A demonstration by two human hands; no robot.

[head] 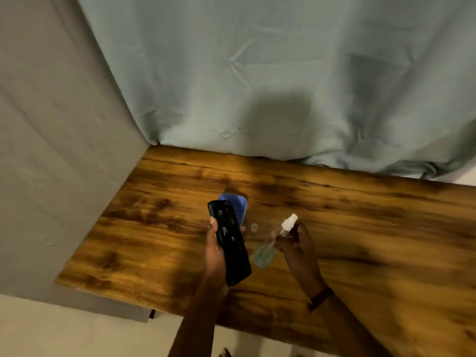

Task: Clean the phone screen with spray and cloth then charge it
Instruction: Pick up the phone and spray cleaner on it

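Observation:
A black phone (230,240) is held screen up above the wooden table (360,228), gripped from below and the side by my left hand (215,253). Wet droplets or smears show on its dark screen. My right hand (298,243) holds a small clear spray bottle (270,247) with bluish liquid and a white nozzle, tilted with the nozzle pointing up and left, just right of the phone. A blue cloth (238,206) lies on the table behind the phone, partly hidden by it. The bottle's small clear cap (254,226) stands on the table between the hands.
A pale green curtain (283,86) hangs along the table's far edge, and a grey wall (51,163) closes off the left side. A dark band sits on my right wrist (320,297). No charger or cable is visible.

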